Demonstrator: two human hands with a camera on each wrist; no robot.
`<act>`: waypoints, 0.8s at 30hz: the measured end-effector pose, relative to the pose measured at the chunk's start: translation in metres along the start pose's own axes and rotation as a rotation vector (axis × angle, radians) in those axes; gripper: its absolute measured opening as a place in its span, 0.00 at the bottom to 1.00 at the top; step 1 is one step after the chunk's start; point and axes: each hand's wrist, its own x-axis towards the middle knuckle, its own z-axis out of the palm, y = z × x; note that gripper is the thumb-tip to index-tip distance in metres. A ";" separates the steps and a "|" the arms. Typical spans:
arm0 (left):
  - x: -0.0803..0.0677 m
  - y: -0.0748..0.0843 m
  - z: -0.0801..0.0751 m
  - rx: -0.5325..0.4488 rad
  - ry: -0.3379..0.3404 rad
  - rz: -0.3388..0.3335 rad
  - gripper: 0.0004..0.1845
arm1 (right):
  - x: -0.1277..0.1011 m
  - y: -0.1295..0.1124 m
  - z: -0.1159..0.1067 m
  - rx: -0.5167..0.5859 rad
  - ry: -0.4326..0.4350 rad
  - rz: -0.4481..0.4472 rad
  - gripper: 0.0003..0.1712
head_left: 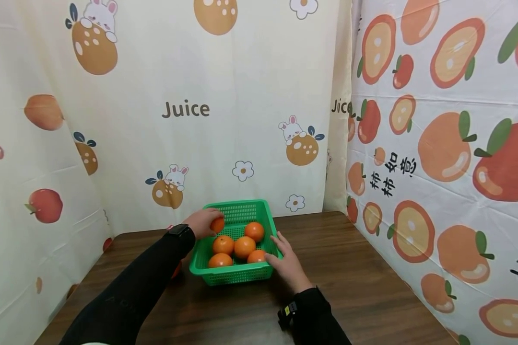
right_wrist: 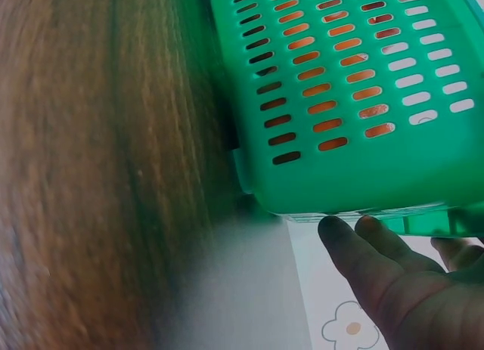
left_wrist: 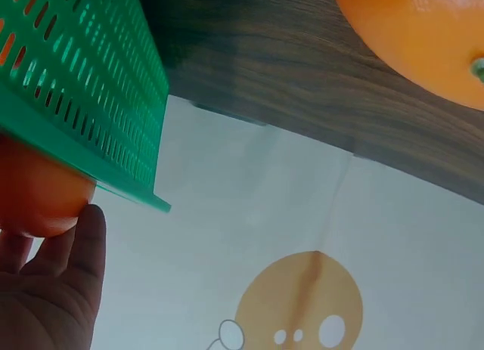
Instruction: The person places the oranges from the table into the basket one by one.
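Observation:
A green plastic basket [head_left: 237, 277] with slotted walls stands on the table, several oranges [head_left: 244, 247] lying inside. My left hand [head_left: 202, 223] grips another orange [head_left: 217, 225] at the basket's back left rim. The left wrist view shows this orange [left_wrist: 41, 195] against the fingers, beside the green rim; part of it is hidden behind the basket wall. On the opposite side, my right hand [head_left: 290, 266] is at the right rim with its fingers spread. Its fingertips [right_wrist: 333, 230] appear right at the basket's edge in the right wrist view.
Another orange [head_left: 177, 270] sits on the brown wooden table [head_left: 328, 268] left of the basket, mostly hidden by my left forearm. Fruit-printed cloths [head_left: 250, 120] hang behind the table and along both sides.

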 end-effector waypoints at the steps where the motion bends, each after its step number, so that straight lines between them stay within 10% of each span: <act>1: 0.000 0.000 0.000 0.004 0.001 0.005 0.33 | 0.000 0.000 0.000 -0.004 -0.001 -0.001 0.39; 24: 0.000 -0.005 0.008 0.044 0.008 0.077 0.28 | 0.002 -0.001 0.000 0.002 -0.010 0.000 0.39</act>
